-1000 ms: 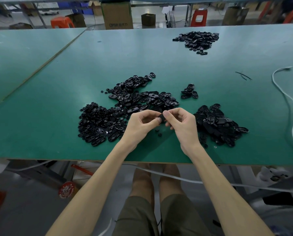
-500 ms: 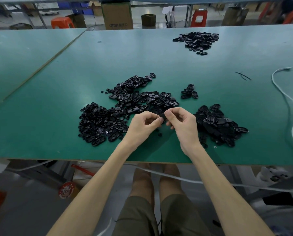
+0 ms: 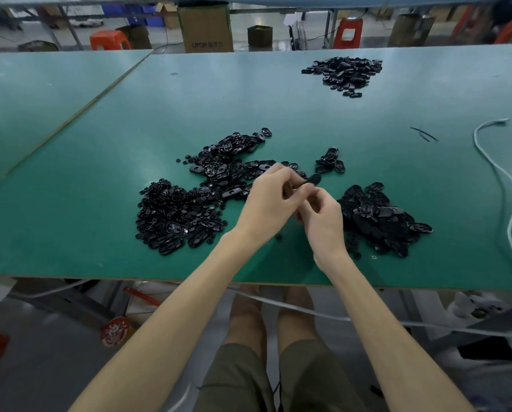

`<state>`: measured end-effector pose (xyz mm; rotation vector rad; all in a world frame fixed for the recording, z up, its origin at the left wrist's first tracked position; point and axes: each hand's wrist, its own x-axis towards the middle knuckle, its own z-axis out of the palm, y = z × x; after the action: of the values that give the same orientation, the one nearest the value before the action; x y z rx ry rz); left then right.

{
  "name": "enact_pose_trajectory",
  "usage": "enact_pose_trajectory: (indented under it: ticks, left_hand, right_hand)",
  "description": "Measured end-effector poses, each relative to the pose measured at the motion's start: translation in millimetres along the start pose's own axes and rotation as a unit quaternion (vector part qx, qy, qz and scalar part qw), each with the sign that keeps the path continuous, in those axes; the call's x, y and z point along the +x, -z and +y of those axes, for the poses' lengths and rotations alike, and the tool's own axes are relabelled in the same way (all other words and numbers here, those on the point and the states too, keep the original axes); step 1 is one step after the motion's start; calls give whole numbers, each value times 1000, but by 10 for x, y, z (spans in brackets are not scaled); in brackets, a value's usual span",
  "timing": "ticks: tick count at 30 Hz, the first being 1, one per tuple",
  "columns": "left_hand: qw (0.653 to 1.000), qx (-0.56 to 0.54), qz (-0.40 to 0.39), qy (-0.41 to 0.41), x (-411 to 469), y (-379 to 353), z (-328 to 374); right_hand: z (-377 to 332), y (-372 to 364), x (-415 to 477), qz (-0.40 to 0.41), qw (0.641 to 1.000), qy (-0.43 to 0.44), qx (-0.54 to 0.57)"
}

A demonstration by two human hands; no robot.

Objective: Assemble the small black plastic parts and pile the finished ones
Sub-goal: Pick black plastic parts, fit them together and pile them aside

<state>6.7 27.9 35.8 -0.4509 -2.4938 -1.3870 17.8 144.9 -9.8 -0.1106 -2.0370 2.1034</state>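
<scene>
Here the left hand (image 3: 271, 203) pinches one small matte black oval part (image 3: 313, 179) in its fingers, above the counter (image 3: 100, 179) about midway along the near edge; the right hand (image 3: 323, 221) has its fingers curled just beneath, and I cannot tell whether they grip the part. Bare green surface lies toward the left edge and before the far edge. Five heaps of parts show: near-left heap (image 3: 174, 218), centre heap (image 3: 231, 162), small cluster (image 3: 329, 162), right heap (image 3: 379, 218), far heap (image 3: 344, 71).

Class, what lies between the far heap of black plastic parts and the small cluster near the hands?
Head view: bare green tabletop between far heap and small cluster.
</scene>
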Motion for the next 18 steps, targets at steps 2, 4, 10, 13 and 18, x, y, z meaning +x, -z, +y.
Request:
enact_pose_trajectory:
  ticks: [2,4,10,13,18]
  left_hand:
    - [998,39,-43,-30,89,-102,193]
    - [987,117,-86,-64,158,-244,379]
    - [972,171,-149,-55,284,-672,657]
    - [965,194,-168,-42,304,-783,658]
    - [973,164,-161,-10,325,-741,568]
  right_hand:
    - [13,-2,1,0,1000,-13,4]
    - [70,28,-4,21,999,-25,-31]
    - [82,105,-55,-67,995,-22,67]
    - [92,116,-51,-50,998,-4,42]
    - [57,117,-79,-47,996,48,-63]
